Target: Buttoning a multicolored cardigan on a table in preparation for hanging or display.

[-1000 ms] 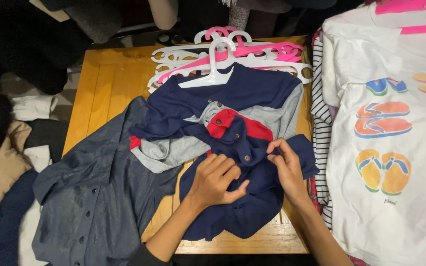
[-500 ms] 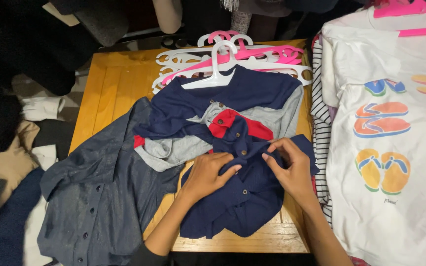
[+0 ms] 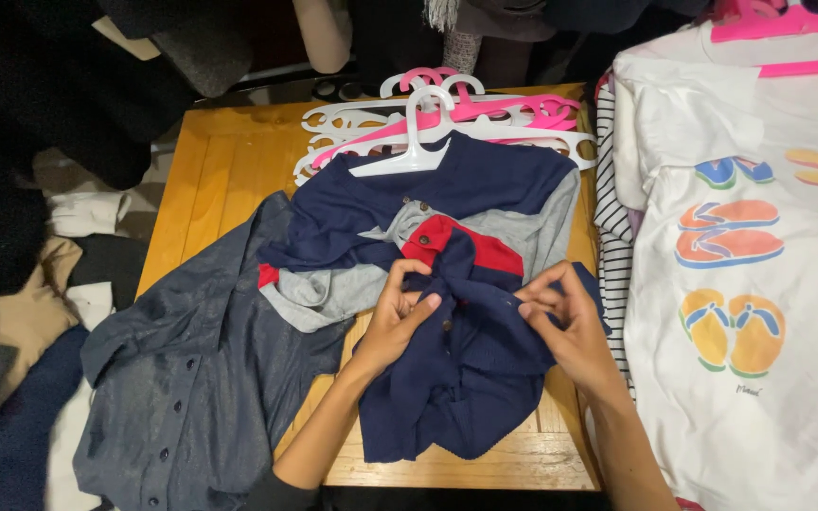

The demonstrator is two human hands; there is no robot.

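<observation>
Currently we are pinching the navy shirt (image 3: 471, 369) from both sides on the wooden table (image 3: 210, 170): our left hand (image 3: 398, 317) is gripping the buttoned placket at nine o'clock of the bunched cloth, our right hand (image 3: 560, 322) clenching a fold at three o'clock. Between them the placket is running roughly twelve to six, equally near both hands.

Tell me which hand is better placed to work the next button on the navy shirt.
Probably the left hand: its fingertips pinch the navy shirt at the button placket, beside a visible button. The right hand grips fabric farther out.
</observation>
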